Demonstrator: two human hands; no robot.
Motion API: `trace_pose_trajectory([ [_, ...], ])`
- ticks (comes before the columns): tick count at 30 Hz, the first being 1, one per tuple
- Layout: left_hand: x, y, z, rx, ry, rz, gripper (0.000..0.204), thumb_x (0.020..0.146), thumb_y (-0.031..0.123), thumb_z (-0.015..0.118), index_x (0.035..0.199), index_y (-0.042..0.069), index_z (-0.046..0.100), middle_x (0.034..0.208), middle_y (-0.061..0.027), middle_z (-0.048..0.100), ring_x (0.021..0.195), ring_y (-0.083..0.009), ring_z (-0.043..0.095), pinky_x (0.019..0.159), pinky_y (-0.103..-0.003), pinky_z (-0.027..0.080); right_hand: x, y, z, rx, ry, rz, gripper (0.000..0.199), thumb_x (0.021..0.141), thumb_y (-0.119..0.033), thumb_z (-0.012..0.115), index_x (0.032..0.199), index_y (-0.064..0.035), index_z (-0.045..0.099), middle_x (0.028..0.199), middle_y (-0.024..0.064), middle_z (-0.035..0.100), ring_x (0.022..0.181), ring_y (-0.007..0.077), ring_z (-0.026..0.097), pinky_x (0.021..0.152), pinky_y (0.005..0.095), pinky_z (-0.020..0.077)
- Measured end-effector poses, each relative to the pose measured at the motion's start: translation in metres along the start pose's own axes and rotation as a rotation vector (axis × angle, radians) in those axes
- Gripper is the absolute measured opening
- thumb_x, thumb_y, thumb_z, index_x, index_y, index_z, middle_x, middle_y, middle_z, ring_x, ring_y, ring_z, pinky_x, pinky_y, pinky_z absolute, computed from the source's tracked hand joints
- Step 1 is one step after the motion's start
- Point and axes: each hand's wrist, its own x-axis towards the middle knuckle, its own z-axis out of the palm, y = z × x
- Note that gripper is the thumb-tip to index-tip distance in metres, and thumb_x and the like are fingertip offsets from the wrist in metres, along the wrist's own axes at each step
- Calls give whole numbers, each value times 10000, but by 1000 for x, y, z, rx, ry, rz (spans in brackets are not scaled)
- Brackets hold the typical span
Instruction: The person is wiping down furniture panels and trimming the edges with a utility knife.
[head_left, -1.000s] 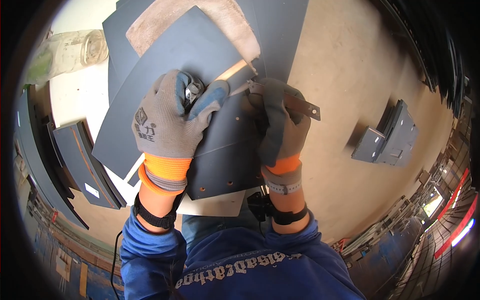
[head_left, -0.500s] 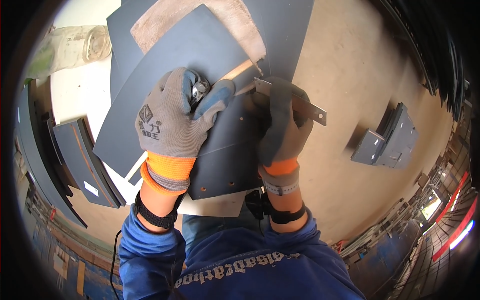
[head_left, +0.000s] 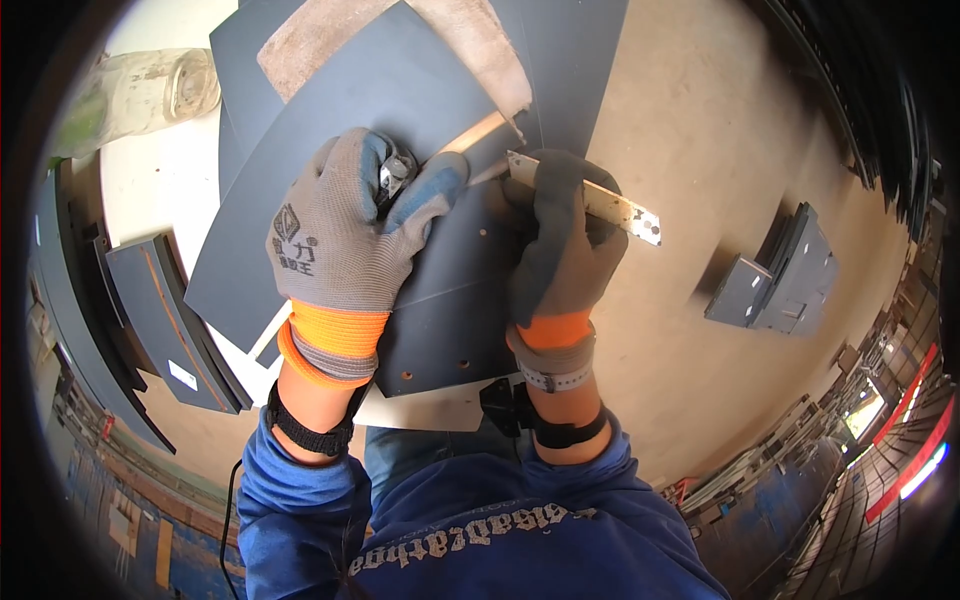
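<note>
My left hand (head_left: pixel 345 215), in a grey glove with blue fingertips and an orange cuff, is closed around a small shiny metal thing (head_left: pixel 397 175) that it mostly hides. It rests on a dark grey panel (head_left: pixel 380 80), thumb beside a pale wooden-looking strip (head_left: pixel 475 133). My right hand (head_left: pixel 565 230), gloved with dark, dirty fingers, is closed on a flat metal strip (head_left: pixel 622 210). One end of the strip points toward the left hand; the other sticks out to the right. Below lies another dark panel part (head_left: pixel 445 320) with small holes.
A pinkish-brown cloth (head_left: pixel 485 45) lies at the far side of the panels. At far left a clear jar (head_left: pixel 170 90) lies on a white surface (head_left: pixel 165 190). Stacked dark panels (head_left: pixel 165 320) stand at left; more dark pieces (head_left: pixel 780 280) are on the tan floor (head_left: pixel 670 330) at right.
The metal strip in my right hand has tilted and now catches the light. The right hand has shifted slightly; the left hand and the panels have moved very little.
</note>
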Motion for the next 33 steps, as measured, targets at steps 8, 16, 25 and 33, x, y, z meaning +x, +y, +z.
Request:
trace_pose_trajectory([
  [8,1,2,-1,8,-4,-2,479,710,511,731,864,85,578,785,-111,587,699,-339,591,603,-395,471,1,6,-2,35,-9,-45,218,914,-183,589,926,35,607,785,107,651,677,162,636,635,267,515],
  [16,3,7,-4,4,-67,-86,485,694,522,736,847,90,577,777,-104,581,696,-333,592,600,-391,472,6,6,-16,74,-137,-51,242,945,-198,546,970,37,596,805,106,656,703,166,648,647,263,523],
  [25,0,0,-1,7,-17,-16,491,688,481,756,925,91,575,828,-109,609,739,-336,605,629,-397,478,18,-3,-28,105,-270,153,226,949,-154,533,1023,49,600,854,118,654,752,184,659,680,264,544],
  [33,1,3,-2,-17,-23,-43,511,674,538,746,848,93,566,787,-106,593,712,-342,595,601,-390,471,23,-6,-30,180,-302,244,233,914,-170,610,964,57,617,786,132,660,690,198,662,634,295,552],
])
